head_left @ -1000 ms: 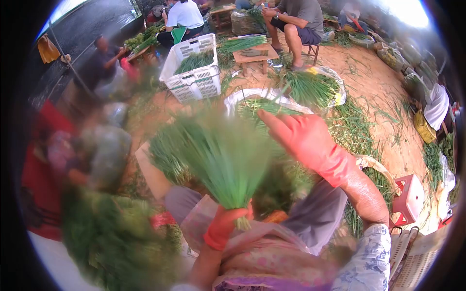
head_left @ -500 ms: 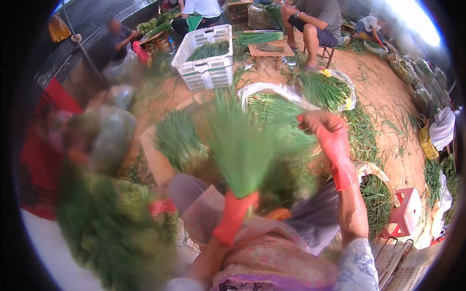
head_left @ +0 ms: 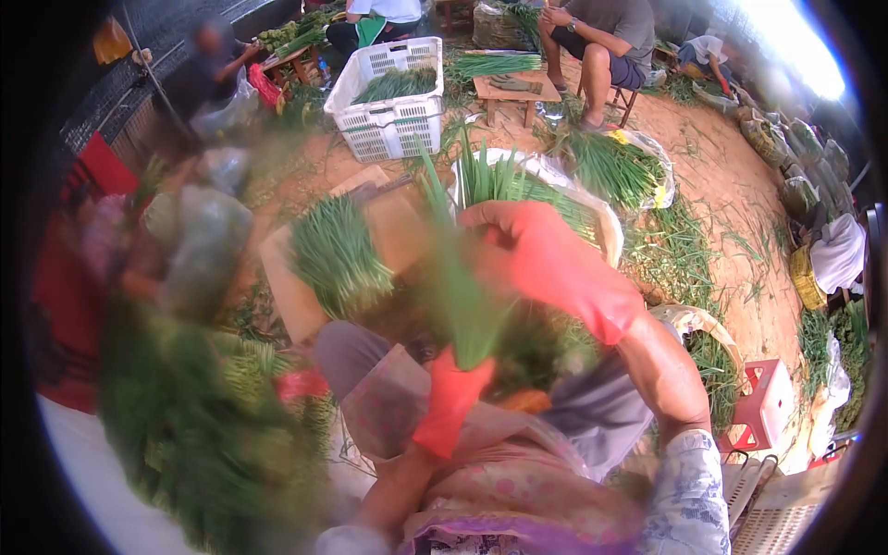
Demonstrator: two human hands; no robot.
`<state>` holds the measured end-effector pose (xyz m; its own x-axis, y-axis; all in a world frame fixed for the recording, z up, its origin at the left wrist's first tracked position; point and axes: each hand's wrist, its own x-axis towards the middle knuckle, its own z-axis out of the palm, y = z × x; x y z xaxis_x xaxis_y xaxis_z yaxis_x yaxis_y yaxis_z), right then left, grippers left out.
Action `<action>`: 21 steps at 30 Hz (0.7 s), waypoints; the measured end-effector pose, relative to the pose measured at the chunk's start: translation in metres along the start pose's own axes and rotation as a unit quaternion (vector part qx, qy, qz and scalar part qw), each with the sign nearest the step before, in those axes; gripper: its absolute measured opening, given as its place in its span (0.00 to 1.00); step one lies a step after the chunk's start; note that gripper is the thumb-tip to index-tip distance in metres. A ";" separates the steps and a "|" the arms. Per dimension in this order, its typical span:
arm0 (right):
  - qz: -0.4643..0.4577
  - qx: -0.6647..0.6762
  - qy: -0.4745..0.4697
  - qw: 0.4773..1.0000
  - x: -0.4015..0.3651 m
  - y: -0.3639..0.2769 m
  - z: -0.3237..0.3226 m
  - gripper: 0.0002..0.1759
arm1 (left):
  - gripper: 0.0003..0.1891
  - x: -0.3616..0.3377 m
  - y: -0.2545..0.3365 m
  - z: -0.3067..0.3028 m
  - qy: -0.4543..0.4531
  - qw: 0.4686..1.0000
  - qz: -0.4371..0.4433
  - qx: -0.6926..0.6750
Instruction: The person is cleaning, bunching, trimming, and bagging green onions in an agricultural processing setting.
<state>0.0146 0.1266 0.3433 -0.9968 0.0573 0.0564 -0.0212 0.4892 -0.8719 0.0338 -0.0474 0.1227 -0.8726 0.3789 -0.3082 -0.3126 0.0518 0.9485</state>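
Note:
My left hand [head_left: 453, 379], in a red rubber glove, is closed round the lower end of a bunch of garlic chives [head_left: 468, 324] held upright over my lap. My right hand [head_left: 564, 268], gloved the same way, is across the leaves higher up with its fingers curled in against them. Its fingertips are partly hidden and blurred. To the left, a neat bunch of chives [head_left: 338, 250] lies on a wooden board [head_left: 289, 289]. Just beyond my right hand is an open white plastic bag [head_left: 606, 227] with more chives in it.
A white crate [head_left: 388, 134] holding greens stands ahead, beside a low wooden table [head_left: 518, 90]. A person [head_left: 601, 46] sits behind that. Loose leaves litter the floor at right, near a red stool [head_left: 766, 404]. A blurred heap of greens [head_left: 199, 425] lies close at left.
My right hand has come in from the right to the leaves of the held bunch. The leaves, spread in a wide fan before, now look narrower and parted. My left hand keeps its grip.

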 end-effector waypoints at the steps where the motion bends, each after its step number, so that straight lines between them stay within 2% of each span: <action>1: 0.013 -0.001 -0.016 1.000 0.004 0.005 0.002 0.14 | 0.13 0.000 -0.001 0.000 -0.001 1.000 0.005 -0.005; 4: 0.063 0.081 -0.031 0.994 0.008 0.017 0.010 0.12 | 0.13 -0.001 -0.003 -0.003 -0.001 1.000 0.018 -0.002; 7: 0.073 0.118 -0.049 0.989 0.009 0.024 0.013 0.10 | 0.14 0.001 -0.009 -0.005 0.013 0.998 0.053 0.016; 10: 0.070 0.119 -0.027 0.990 0.010 0.027 0.017 0.09 | 0.13 0.002 -0.015 -0.006 0.020 0.997 0.066 0.044; 13: 0.013 0.029 0.016 0.999 0.014 0.042 0.025 0.07 | 0.13 0.003 -0.016 -0.006 0.005 0.998 0.061 0.026; 16: 0.095 0.237 0.058 0.965 0.015 0.041 0.038 0.06 | 0.12 0.001 0.002 -0.004 -0.020 1.000 -0.015 0.009; 19: 0.055 0.392 0.146 0.907 0.011 0.046 0.043 0.06 | 0.11 0.006 0.015 -0.003 -0.030 0.999 -0.020 -0.035; 20: -0.003 0.429 0.147 0.891 0.014 0.050 0.033 0.07 | 0.10 0.005 0.015 -0.004 -0.032 0.998 -0.029 -0.042; 21: -0.039 0.452 0.194 0.870 0.015 0.050 0.020 0.07 | 0.10 0.004 0.016 -0.004 -0.037 0.997 -0.037 -0.049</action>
<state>-0.0031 0.1343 0.2913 -0.8920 0.4302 0.1390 -0.3142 -0.3690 -0.8747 0.0237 -0.0482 0.1364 -0.8166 0.4445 -0.3683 -0.4143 -0.0069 0.9101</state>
